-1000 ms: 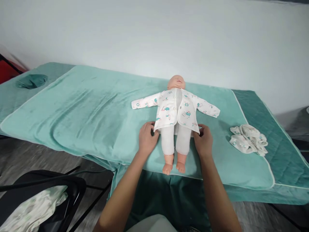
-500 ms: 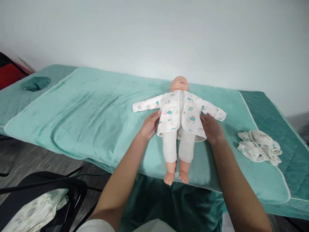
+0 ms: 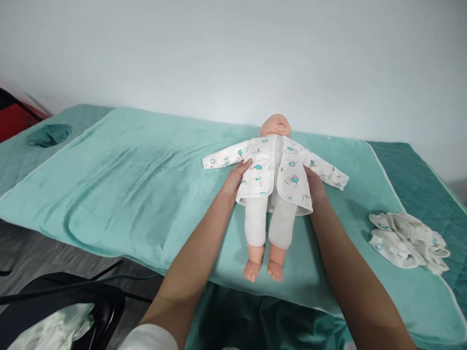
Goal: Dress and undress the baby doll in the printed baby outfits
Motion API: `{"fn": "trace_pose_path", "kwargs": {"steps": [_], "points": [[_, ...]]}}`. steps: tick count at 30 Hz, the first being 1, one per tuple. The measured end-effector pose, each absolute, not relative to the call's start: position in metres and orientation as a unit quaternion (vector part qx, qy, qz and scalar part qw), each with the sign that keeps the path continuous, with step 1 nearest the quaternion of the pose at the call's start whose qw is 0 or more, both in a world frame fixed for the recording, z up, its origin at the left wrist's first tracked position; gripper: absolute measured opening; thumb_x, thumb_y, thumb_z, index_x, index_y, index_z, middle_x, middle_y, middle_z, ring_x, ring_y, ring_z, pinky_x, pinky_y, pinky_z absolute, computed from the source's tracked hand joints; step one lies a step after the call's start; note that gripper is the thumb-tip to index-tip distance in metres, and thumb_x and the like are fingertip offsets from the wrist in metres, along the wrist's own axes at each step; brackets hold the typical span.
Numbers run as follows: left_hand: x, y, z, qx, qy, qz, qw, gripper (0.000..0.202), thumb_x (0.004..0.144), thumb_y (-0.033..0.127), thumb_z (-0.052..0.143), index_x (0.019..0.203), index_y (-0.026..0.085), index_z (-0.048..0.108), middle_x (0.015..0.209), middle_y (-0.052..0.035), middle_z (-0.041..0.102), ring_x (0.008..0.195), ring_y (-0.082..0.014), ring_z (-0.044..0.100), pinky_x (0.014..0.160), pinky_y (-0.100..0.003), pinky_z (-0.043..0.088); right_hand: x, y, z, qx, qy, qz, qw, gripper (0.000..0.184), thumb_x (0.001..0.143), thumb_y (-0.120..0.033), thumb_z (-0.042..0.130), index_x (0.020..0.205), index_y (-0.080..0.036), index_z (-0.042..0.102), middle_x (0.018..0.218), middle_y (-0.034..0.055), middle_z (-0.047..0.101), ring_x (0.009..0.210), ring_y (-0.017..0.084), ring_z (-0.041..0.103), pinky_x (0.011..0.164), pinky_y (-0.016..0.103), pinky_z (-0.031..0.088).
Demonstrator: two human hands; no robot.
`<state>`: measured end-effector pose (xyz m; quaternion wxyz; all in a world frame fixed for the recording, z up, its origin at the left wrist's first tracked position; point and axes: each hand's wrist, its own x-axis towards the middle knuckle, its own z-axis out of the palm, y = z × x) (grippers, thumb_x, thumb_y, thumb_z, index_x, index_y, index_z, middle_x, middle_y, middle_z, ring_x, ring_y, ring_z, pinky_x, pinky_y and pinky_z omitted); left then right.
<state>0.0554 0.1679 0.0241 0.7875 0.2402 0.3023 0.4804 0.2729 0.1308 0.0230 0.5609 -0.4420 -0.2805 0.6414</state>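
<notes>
A baby doll (image 3: 275, 125) lies face up, its head toward the wall and its bare feet toward me. It wears a white printed jacket (image 3: 260, 167), unfastened down the front, over a white body and legs. My left hand (image 3: 238, 179) grips the doll's side below the sleeve, thumb on the jacket and fingers hidden beneath. On the opposite side my right hand (image 3: 315, 187) holds the doll's torso, its fingers mostly hidden behind the jacket. Both sleeves stretch outward.
A green velvety cover (image 3: 146, 180) spreads over the bed, which has a face hole (image 3: 49, 135) at left. Crumpled printed baby clothes (image 3: 408, 240) lie at right. A black chair (image 3: 105, 304) at lower left bears a white cloth (image 3: 54, 328). A white wall (image 3: 233, 58) stands behind.
Both hands have moved further in around the doll's torso, and my left thumb now rests on the jacket. The doll has tilted slightly. The camera view has shifted a little.
</notes>
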Motion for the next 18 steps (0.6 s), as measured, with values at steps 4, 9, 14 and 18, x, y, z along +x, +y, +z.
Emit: {"fn": "trace_pose_path", "kwargs": {"steps": [4,9,14,18], "points": [[0.046,0.196,0.017,0.195,0.277,0.559,0.757,0.035,0.095,0.043,0.061,0.115,0.015,0.066,0.118,-0.0135,0.076,0.123,-0.0290,0.069,0.110,-0.045,0.056,0.287,0.137,0.021,-0.411,-0.306,0.585,0.629,0.039,0.091,-0.053,0.055,0.114,-0.023,0.065,0.119,0.0091,0.073,0.124,0.034,0.063,0.104,0.061,0.053],[0.021,0.229,0.007,0.133,0.289,0.682,0.658,0.019,0.098,0.031,0.058,0.110,0.016,0.061,0.124,-0.0126,0.072,0.126,-0.0229,0.066,0.109,-0.041,0.057,0.310,0.142,0.018,-0.342,-0.258,0.531,0.732,0.029,0.090,-0.037,0.052,0.107,-0.020,0.067,0.120,0.0116,0.070,0.127,0.031,0.061,0.114,0.060,0.046],[0.006,0.231,0.006,0.125,0.317,0.743,0.577,0.014,0.095,0.024,0.062,0.107,0.017,0.062,0.119,-0.0110,0.074,0.124,-0.0227,0.067,0.106,-0.041,0.058,0.339,0.144,0.014,-0.334,-0.180,0.528,0.759,0.025,0.096,-0.029,0.043,0.101,-0.021,0.066,0.122,0.0088,0.069,0.123,0.024,0.064,0.111,0.049,0.051],[-0.004,0.231,0.007,0.137,0.353,0.753,0.538,0.010,0.097,0.020,0.057,0.097,0.015,0.065,0.109,-0.0105,0.076,0.111,-0.0198,0.072,0.102,-0.035,0.059,0.368,0.140,0.009,-0.359,-0.094,0.474,0.798,0.033,0.104,-0.025,0.033,0.098,-0.020,0.065,0.122,0.0072,0.070,0.119,0.017,0.066,0.105,0.037,0.055]]}}
